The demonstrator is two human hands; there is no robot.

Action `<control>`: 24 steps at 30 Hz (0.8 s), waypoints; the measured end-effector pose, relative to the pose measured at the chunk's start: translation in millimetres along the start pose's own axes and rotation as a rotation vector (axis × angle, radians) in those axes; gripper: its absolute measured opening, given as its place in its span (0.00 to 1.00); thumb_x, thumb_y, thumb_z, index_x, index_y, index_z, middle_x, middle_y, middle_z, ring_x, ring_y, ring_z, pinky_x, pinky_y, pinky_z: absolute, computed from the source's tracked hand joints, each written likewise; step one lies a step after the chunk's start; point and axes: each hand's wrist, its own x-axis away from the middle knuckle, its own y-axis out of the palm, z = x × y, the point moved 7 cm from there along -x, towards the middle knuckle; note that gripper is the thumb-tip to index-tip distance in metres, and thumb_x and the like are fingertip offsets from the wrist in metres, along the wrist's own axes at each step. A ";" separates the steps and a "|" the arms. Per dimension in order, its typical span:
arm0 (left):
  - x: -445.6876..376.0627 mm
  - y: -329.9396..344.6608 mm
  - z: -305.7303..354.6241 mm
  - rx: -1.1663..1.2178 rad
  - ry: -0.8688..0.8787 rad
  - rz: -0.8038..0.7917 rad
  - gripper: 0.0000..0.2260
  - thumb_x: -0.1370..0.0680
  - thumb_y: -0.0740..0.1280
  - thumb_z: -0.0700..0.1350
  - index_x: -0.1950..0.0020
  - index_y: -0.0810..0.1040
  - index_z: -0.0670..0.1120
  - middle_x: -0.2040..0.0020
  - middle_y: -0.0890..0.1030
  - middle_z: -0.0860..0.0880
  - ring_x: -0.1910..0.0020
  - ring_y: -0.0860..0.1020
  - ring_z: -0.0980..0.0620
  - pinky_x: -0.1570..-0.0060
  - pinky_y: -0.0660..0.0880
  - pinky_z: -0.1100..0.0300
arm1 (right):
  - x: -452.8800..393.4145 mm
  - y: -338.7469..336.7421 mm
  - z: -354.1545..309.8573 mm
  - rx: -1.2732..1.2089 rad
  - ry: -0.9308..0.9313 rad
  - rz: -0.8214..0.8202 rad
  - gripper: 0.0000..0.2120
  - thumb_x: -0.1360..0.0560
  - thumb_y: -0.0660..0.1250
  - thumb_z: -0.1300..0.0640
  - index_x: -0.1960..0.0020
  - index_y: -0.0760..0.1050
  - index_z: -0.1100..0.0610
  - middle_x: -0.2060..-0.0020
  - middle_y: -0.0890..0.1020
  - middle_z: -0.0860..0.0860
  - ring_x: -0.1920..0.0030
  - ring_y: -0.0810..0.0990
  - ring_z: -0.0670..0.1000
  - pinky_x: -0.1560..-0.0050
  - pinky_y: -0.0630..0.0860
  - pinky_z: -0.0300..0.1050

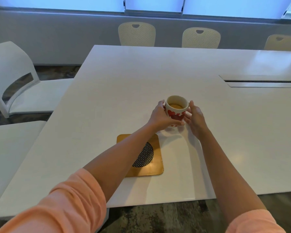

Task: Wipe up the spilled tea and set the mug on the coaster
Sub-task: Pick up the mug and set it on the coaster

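1. Item under task: a cream ceramic mug with red heart prints (pixel 175 109), round-mouthed and upright. Amber-yellow tea sits inside, its level well below the rim. The red hearts run in a band across the lower half of the near wall. The handle cannot be made out; if present, it is hidden behind the hands.

2. Left hand (pixel 160 116): curled round the mug's left wall. The thumb lies across the near lower part of the mug, its tip close to the base; the fingers wrap behind the far left side, with only their knuckles visible. The hand grips the mug.

3. Right hand (pixel 195 117): set against the mug's right wall. The fingers are held close together and only gently bent, reaching up beside the rim; the thumb points inward, towards the left thumb, under the heart band. Contact is along the mug's right side; whether this hand truly clasps or only steadies cannot be told.

4. Position of mug: between both palms, on or just over the white rectangular table (pixel 124 91). A soft shadow lies directly beneath the base, nearer the person than the fingertips. Whether the base touches the surface cannot be told.

5. Square gold coaster with rounded corners and a dark mesh-patterned disc at its centre (pixel 151 165): flat on the table, nearer the person than both thumbs, partly covered by the left forearm. The mug is not on it.

6. Clothing: peach-orange sleeves (pixel 65 204) pushed up both forearms.

7. Surroundings: cream perforated chairs (pixel 137 35) beyond the fingertips, along the table's far edge.
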 end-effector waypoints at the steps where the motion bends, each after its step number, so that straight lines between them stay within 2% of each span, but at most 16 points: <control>1: -0.1 2.1 0.2 -0.001 0.012 0.009 0.46 0.41 0.84 0.52 0.29 0.66 0.47 0.38 0.76 0.49 0.37 0.75 0.49 0.43 0.77 0.58 | -1.1 1.3 -0.4 -0.017 0.006 -0.008 0.26 0.16 0.56 0.43 0.27 0.66 0.62 0.35 0.77 0.59 0.36 0.78 0.58 0.37 0.78 0.53; 4: 0.9 6.2 -1.6 -0.016 0.022 0.045 0.42 0.42 0.85 0.51 0.33 0.69 0.47 0.41 0.77 0.49 0.40 0.76 0.50 0.43 0.77 0.56 | -1.7 4.4 -0.8 -0.031 0.016 -0.019 0.25 0.16 0.56 0.45 0.31 0.70 0.64 0.44 0.80 0.58 0.45 0.81 0.55 0.55 0.80 0.44; 8: 1.2 6.3 -3.5 -0.028 0.023 0.084 0.40 0.42 0.84 0.52 0.35 0.72 0.45 0.43 0.79 0.49 0.42 0.77 0.51 0.44 0.79 0.55 | 0.9 4.2 -0.1 -0.014 0.018 0.000 0.22 0.16 0.57 0.46 0.36 0.74 0.63 0.50 0.82 0.55 0.52 0.82 0.51 0.63 0.78 0.39; 12: -1.0 5.5 -0.9 -0.023 0.033 0.159 0.37 0.41 0.84 0.52 0.38 0.74 0.44 0.45 0.81 0.49 0.45 0.79 0.51 0.48 0.80 0.56 | 3.1 4.1 -1.7 -0.002 0.014 -0.001 0.19 0.16 0.57 0.46 0.37 0.75 0.60 0.49 0.83 0.54 0.50 0.82 0.51 0.59 0.79 0.41; 15: -2.0 5.6 -0.1 -0.030 0.035 0.184 0.36 0.41 0.84 0.54 0.38 0.75 0.45 0.46 0.81 0.50 0.47 0.79 0.52 0.50 0.81 0.57 | 4.0 4.5 -4.2 0.000 0.024 -0.012 0.21 0.15 0.57 0.47 0.34 0.74 0.62 0.47 0.83 0.56 0.47 0.82 0.54 0.56 0.79 0.43; 19: -0.9 3.0 -0.4 -0.027 0.048 0.186 0.35 0.42 0.84 0.54 0.40 0.76 0.46 0.47 0.82 0.51 0.49 0.80 0.54 0.52 0.81 0.59 | 6.9 5.2 -5.7 0.003 0.045 -0.020 0.22 0.15 0.56 0.48 0.31 0.72 0.63 0.39 0.81 0.61 0.39 0.80 0.59 0.44 0.80 0.51; 24: 10.0 -7.7 -1.4 -0.075 0.085 0.177 0.33 0.41 0.83 0.56 0.41 0.76 0.47 0.50 0.81 0.55 0.52 0.79 0.58 0.61 0.73 0.73 | 16.1 8.9 -2.6 -0.017 0.074 -0.009 0.20 0.15 0.57 0.49 0.32 0.73 0.62 0.42 0.82 0.58 0.40 0.82 0.57 0.45 0.82 0.49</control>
